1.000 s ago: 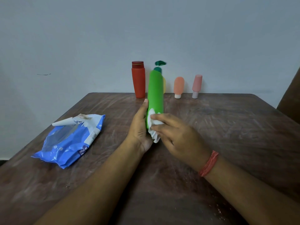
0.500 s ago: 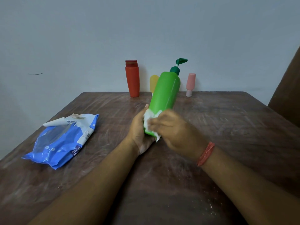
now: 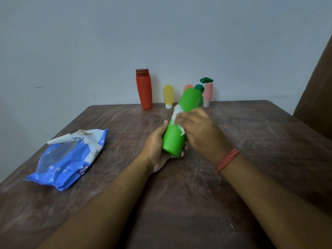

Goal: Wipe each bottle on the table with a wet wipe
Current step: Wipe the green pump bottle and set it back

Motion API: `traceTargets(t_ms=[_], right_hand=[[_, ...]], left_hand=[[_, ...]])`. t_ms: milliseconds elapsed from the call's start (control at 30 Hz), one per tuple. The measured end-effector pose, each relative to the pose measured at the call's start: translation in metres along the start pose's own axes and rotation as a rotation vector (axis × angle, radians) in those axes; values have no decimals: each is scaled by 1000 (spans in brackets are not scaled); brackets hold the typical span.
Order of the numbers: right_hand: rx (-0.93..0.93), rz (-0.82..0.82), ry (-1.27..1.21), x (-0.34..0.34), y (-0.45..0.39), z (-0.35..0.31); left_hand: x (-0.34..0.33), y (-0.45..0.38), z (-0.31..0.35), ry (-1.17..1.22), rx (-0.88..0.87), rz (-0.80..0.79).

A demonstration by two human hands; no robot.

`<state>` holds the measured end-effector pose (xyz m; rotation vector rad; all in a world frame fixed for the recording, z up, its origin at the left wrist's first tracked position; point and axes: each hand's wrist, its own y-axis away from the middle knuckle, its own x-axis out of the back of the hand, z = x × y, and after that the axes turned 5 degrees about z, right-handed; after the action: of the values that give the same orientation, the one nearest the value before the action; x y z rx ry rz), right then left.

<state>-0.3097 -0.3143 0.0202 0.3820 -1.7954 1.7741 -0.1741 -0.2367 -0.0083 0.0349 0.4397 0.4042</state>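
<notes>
A green pump bottle [image 3: 188, 103] with a dark green pump head leans away from me, tilted to the right. My left hand [image 3: 156, 150] grips its base from the left and below. My right hand [image 3: 201, 131] presses a white wet wipe [image 3: 177, 114] against the bottle's middle. At the table's far edge stand a tall red bottle [image 3: 144, 89], a small yellow bottle [image 3: 168, 96], a small pink bottle [image 3: 207, 94] and an orange bottle [image 3: 187, 87], mostly hidden behind the green one.
A blue wet-wipe pack [image 3: 66, 159] lies on the left of the brown wooden table [image 3: 260, 137], its flap peeled open. A grey wall rises right behind the bottles. A dark brown panel [image 3: 316, 90] stands at the far right.
The green bottle has gone from upright to leaning right. My right hand has slid the wipe up from near the base to the middle of the bottle.
</notes>
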Motion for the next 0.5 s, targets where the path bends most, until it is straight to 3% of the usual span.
traceTargets(t_ms=[33, 133, 200, 300, 400, 500], right_hand=[[-36, 26, 17, 1, 0, 0], [189, -33, -57, -3, 11, -17], [240, -63, -69, -3, 12, -16], [26, 57, 82, 4, 0, 14], [-179, 161, 198, 15, -1, 40], [-272, 171, 233, 20, 5, 51]], left_hand=[[-2, 0, -1, -13, 7, 1], [-1, -1, -3, 65, 26, 11], [0, -3, -5, 52, 7, 9], [-2, -4, -7, -180, -70, 4], [-4, -3, -6, -251, -100, -45], [-5, -4, -7, -279, -124, -70]])
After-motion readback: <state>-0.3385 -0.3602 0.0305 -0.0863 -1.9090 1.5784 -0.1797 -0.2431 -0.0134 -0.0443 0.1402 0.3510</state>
